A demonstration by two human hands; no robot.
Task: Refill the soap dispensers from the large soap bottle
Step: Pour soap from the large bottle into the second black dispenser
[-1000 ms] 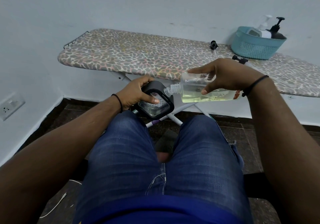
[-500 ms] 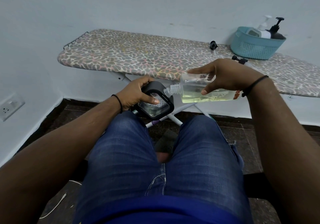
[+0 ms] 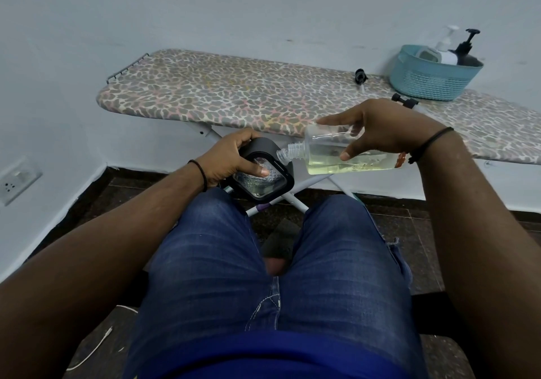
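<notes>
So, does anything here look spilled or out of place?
No spill shows. Two black pump tops lie loose on the ironing board, off their bottles. The soap bottle is held on its side, with its open neck at the black dispenser.

Wide open stretch across the left and middle of the ironing-board surface (image 3: 234,97), nothing standing on it there, so a hand can sweep in freely from the front edge. Over on the right it tightens: the teal basket (image 3: 430,81) with two pump bottles sits against the wall, with a black pump head (image 3: 360,75) and a second black pump piece (image 3: 404,101) lying loose just beside it. Below, the board's legs (image 3: 295,200) cross ahead of the knees.
</notes>
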